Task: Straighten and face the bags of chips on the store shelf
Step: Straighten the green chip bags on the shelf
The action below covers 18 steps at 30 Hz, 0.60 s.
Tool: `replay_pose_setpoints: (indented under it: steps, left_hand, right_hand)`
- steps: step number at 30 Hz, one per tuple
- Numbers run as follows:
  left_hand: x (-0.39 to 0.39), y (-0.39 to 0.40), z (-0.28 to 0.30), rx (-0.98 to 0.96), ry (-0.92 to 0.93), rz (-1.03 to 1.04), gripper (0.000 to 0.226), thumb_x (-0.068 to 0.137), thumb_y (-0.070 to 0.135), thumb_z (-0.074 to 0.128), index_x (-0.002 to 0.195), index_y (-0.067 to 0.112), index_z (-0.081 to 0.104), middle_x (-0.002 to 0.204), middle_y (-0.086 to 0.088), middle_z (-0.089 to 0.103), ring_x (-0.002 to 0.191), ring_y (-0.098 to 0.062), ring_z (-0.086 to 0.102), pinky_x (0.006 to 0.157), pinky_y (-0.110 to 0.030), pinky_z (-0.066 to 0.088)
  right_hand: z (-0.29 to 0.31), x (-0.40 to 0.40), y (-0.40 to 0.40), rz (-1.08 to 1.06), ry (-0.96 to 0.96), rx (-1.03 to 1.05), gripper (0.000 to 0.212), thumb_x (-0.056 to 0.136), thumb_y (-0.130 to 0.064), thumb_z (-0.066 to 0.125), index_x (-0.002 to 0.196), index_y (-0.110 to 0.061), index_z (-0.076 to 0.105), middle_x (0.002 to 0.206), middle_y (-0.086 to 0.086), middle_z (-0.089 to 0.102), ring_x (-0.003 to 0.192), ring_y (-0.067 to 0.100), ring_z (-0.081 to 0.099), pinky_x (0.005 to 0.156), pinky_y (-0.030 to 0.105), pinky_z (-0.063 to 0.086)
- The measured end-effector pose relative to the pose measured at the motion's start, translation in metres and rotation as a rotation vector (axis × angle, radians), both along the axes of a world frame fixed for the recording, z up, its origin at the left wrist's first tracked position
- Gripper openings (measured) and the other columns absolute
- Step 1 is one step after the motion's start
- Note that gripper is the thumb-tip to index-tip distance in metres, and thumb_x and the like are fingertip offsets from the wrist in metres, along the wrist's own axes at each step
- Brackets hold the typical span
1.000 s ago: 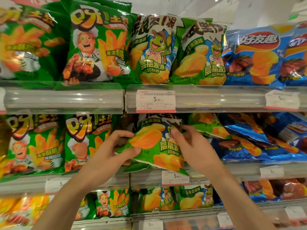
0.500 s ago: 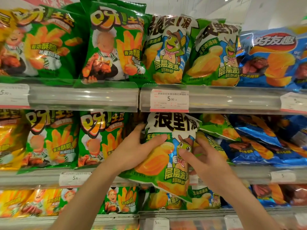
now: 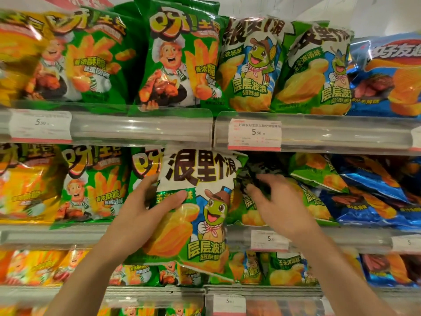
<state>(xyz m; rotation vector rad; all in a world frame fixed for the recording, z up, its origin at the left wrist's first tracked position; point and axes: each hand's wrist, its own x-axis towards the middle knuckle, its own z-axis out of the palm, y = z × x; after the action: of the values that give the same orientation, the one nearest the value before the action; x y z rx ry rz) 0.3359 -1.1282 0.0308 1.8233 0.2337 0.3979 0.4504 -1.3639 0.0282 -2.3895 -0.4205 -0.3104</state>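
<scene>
My left hand (image 3: pixel 139 215) grips a green and white chip bag with a cartoon turtle (image 3: pixel 198 215) by its left edge, thumb across the front. The bag is upright and faces me, pulled out in front of the middle shelf (image 3: pixel 319 238). My right hand (image 3: pixel 275 201) has left that bag and reaches into the shelf, fingers curled on the dark top of a slumped green bag (image 3: pixel 257 176) behind it. More green bags (image 3: pixel 316 176) lean over to the right of it.
Upright green fry bags (image 3: pixel 93 185) stand left on the middle shelf, tilted blue bags (image 3: pixel 373 197) right. The top shelf holds upright green (image 3: pixel 182 62), turtle (image 3: pixel 250 65) and blue (image 3: pixel 391 74) bags. Price tags (image 3: pixel 254 133) line the clear rails. A lower shelf holds smaller bags (image 3: pixel 284 267).
The turtle bag has been lifted out and turned upright to face me. My right hand let go of it and moved right into the shelf onto another bag.
</scene>
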Motion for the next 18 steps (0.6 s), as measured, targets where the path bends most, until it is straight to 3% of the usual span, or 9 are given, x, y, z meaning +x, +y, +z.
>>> replay_pose_setpoints:
  steps: [2,4,8,10,14,18]
  left_hand:
    - [-0.004,0.007,0.001,-0.009,-0.026,0.014,0.040,0.072,0.054,0.075,0.102,0.057,0.049,0.097,0.032,0.062,0.091,0.006,0.066,0.068,-0.015,0.051]
    - [-0.006,0.013,0.000,-0.011,-0.045,0.038,0.058,0.063,0.071,0.078,0.113,0.059,0.051,0.113,0.019,0.067,0.100,-0.011,0.070,0.079,-0.033,0.058]
    - [-0.009,0.024,-0.001,0.018,-0.090,0.086,0.073,0.065,0.068,0.076,0.129,0.049,0.047,0.118,0.013,0.066,0.103,-0.017,0.069,0.089,-0.048,0.057]
    - [-0.010,0.027,-0.001,0.008,-0.100,0.090,0.071,0.065,0.066,0.076,0.128,0.050,0.048,0.118,0.013,0.067,0.102,-0.018,0.070,0.086,-0.046,0.059]
    - [-0.014,0.032,0.002,-0.008,-0.126,0.130,0.044,0.070,0.056,0.069,0.110,0.055,0.052,0.109,0.018,0.068,0.096,-0.012,0.070,0.071,-0.029,0.056]
    - [-0.016,0.035,0.004,-0.014,-0.139,0.142,0.051,0.071,0.055,0.069,0.120,0.051,0.054,0.109,0.015,0.071,0.091,-0.011,0.073,0.068,-0.027,0.057]
  right_hand:
    - [-0.002,0.017,0.016,-0.013,0.022,-0.126,0.056,0.096,-0.056,0.050,0.135,-0.016,0.053,0.129,0.011,0.055,0.118,0.033,0.056,0.097,0.039,0.048]
    - [-0.004,0.032,0.029,-0.036,0.116,-0.186,0.075,0.090,-0.070,0.044,0.140,-0.014,0.044,0.138,0.016,0.052,0.123,0.037,0.053,0.102,0.044,0.046]
    - [-0.006,0.049,0.048,-0.019,0.315,-0.232,0.112,0.080,-0.084,0.043,0.156,-0.006,0.017,0.152,0.017,0.041,0.134,0.035,0.046,0.109,0.042,0.041]
    - [-0.010,0.053,0.051,-0.031,0.328,-0.237,0.110,0.080,-0.080,0.051,0.155,-0.007,0.019,0.150,0.017,0.042,0.133,0.035,0.047,0.108,0.042,0.043]
    - [-0.018,0.057,0.050,-0.047,0.266,-0.072,0.090,0.078,-0.064,0.066,0.146,-0.015,0.035,0.141,0.012,0.051,0.125,0.033,0.054,0.104,0.043,0.048]
    - [-0.021,0.058,0.055,-0.029,0.105,0.168,0.094,0.077,-0.058,0.072,0.150,-0.016,0.029,0.145,0.011,0.046,0.131,0.034,0.049,0.108,0.047,0.044]
